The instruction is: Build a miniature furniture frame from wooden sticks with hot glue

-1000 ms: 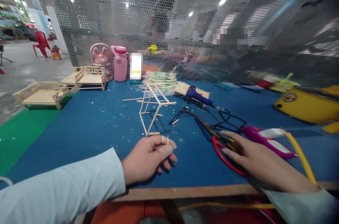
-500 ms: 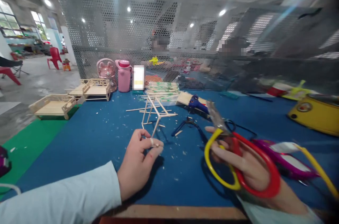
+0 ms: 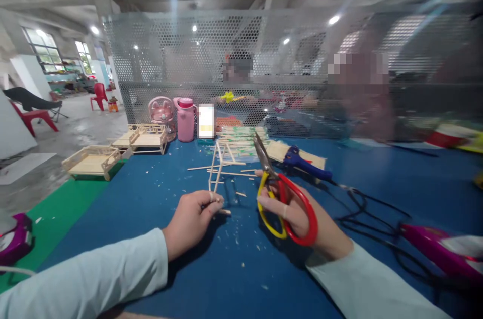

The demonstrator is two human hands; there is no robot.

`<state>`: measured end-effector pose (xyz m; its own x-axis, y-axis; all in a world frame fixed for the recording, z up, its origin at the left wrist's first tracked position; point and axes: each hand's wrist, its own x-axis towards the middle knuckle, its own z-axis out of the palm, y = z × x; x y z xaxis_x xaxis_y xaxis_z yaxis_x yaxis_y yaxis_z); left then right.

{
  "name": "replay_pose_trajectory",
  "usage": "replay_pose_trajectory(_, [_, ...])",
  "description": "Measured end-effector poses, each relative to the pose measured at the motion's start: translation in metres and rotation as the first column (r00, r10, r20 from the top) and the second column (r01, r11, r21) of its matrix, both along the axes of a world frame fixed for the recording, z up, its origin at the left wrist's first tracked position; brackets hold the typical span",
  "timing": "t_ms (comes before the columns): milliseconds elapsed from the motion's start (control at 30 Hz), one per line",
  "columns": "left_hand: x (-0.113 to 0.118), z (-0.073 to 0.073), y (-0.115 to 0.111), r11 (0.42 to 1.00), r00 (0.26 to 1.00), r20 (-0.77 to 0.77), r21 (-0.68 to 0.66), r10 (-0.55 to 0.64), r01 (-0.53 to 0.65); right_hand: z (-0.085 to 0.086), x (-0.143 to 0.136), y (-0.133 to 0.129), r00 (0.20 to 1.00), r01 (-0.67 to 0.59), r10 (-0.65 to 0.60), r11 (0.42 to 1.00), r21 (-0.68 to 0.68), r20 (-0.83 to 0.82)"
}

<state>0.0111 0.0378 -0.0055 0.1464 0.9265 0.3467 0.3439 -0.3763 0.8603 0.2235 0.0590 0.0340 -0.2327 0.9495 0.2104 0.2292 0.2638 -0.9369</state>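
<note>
My left hand [image 3: 193, 217] has its thumb and fingers pinched around the lower end of a small frame of thin wooden sticks [image 3: 216, 172]. The frame stands upright from the fingertips, slightly tilted. In my right hand [image 3: 296, 211] is a pair of scissors [image 3: 266, 159] with one red and one yellow handle. Their blades point up and away and look closed together. The scissors are to the right of the frame, apart from it. A short loose stick [image 3: 225, 212] lies by my left fingertips.
Behind are a bundle of sticks [image 3: 245, 134], a blue glue gun [image 3: 302, 162] with black cable, a lit phone [image 3: 206, 120] and a pink flask [image 3: 185, 123]. Small wooden bed models [image 3: 90, 163] sit at left. A purple device [image 3: 433, 246] lies right. A perforated screen [image 3: 162, 67] stands behind.
My right hand has brought the scissors left, closer to the stick frame. The frame has turned in my left hand and looks narrower. My view has shifted to the left.
</note>
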Motion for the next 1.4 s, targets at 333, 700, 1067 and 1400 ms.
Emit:
replay_pose_trajectory(333, [0.001,-0.005,0.005,0.999,0.998,-0.068,0.032,0.001,0.001,-0.022,-0.002,-0.006,0.981,-0.087,0.068,0.991,-0.100,-0.183])
replay_pose_trajectory(700, [0.008,0.012,-0.028,0.996,0.976,0.204,0.042,0.070,-0.081,-0.020,-0.005,-0.024,0.864,-0.102,-0.049,0.957,-0.271,-0.501])
replay_pose_trajectory(1067, [0.045,0.047,-0.029,0.947,0.723,0.684,-0.159,-0.098,0.279,-0.033,-0.036,-0.079,0.931,0.118,-0.150,0.986,-0.116,-0.332])
replay_pose_trajectory(1400, [0.039,0.032,-0.037,0.938,0.800,0.570,-0.140,-0.185,0.317,-0.021,-0.044,-0.072,0.841,0.181,-0.266,0.959,-0.217,-0.472])
